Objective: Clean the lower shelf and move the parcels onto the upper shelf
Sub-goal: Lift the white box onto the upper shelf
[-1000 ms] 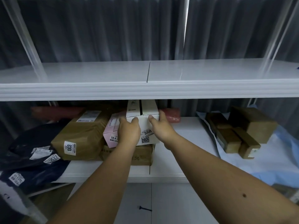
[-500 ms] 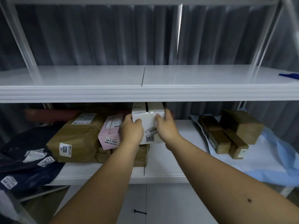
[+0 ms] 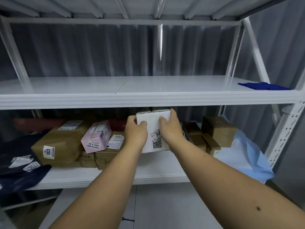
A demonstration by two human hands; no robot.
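I hold a white box [image 3: 152,119] with a barcode label between both hands, lifted off the pile and tilted just under the front edge of the upper shelf [image 3: 148,100]. My left hand [image 3: 136,133] grips its left side and my right hand [image 3: 171,129] grips its right side. On the lower shelf [image 3: 115,176] lie a large brown parcel [image 3: 61,142], a pink box [image 3: 97,138], a brown carton [image 3: 107,154] below it, dark bags [image 3: 18,156] at the left and several brown boxes [image 3: 212,134] at the right.
A blue cloth [image 3: 264,85] lies at the right end of the upper shelf. Light blue plastic wrap [image 3: 244,156] hangs over the lower shelf's right end. White slanted braces and a perforated post [image 3: 283,138] frame the rack.
Both hands have lifted the white box up off the brown carton toward the upper shelf's edge. My view has tilted upward, showing more of the rack's top.
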